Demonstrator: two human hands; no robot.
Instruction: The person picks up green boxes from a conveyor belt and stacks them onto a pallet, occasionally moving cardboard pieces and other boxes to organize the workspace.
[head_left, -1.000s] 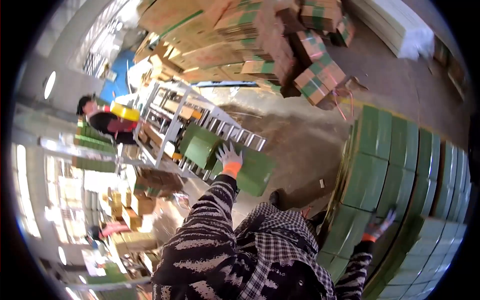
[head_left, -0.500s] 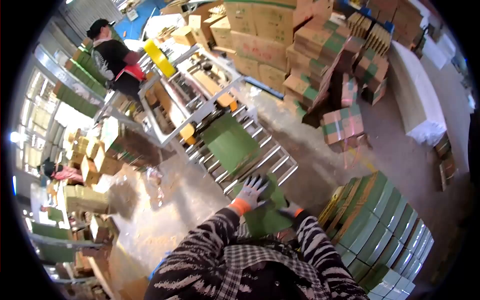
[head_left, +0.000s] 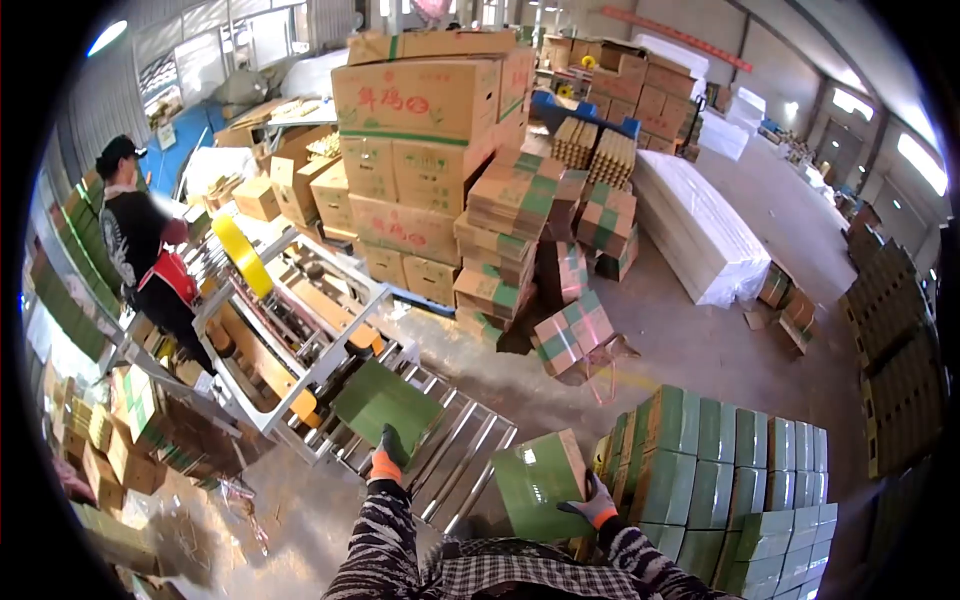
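A green box (head_left: 540, 485) with a brown side is in front of me, beside the stack of green boxes. My right hand (head_left: 592, 503), in a grey glove with an orange cuff, grips its right edge, thumb and fingers spread around the side. Another green box (head_left: 388, 405) lies flat on the roller conveyor (head_left: 470, 440). My left hand (head_left: 390, 452), gloved the same way, reaches to its near edge with fingers stretched out, apparently touching it. The underside of the box at my right hand is hidden.
Stacked green boxes (head_left: 690, 470) stand close on the right. A taping machine with a yellow tape roll (head_left: 241, 256) sits at the conveyor's far end; a person (head_left: 150, 240) stands beside it. Piled cartons (head_left: 420, 150) and a long white wrapped block (head_left: 700, 225) are farther back.
The camera view has risen. The box both hands touched has shifted right toward the stack, with my right hand on it. My left hand has left it for the box on the rollers.
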